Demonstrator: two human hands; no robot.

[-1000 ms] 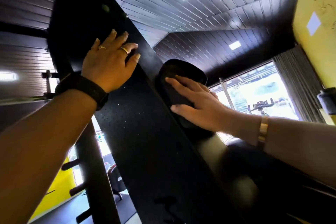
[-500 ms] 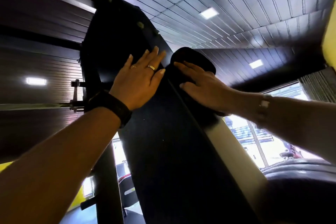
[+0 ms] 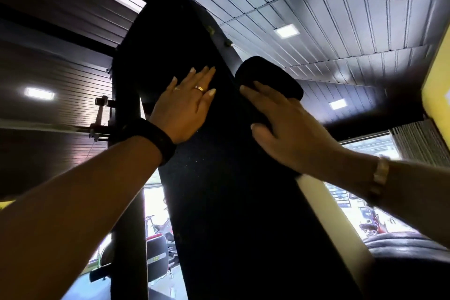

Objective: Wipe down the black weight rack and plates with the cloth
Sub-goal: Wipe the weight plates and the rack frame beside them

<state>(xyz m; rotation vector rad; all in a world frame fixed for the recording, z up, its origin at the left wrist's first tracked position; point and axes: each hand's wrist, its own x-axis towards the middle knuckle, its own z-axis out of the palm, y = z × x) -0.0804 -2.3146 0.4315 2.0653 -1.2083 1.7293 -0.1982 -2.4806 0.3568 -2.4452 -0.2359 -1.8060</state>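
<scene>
Head view: left hand (image 3: 185, 107) flat, fingers straight, pressed on the front face of the black rack upright (image 3: 219, 190), holding nothing. Right hand (image 3: 289, 129) just right of it, fingers extended, pressing the dark cloth (image 3: 270, 80) against the upright's right edge. Weight plates (image 3: 409, 251) low, right of the upright.
</scene>
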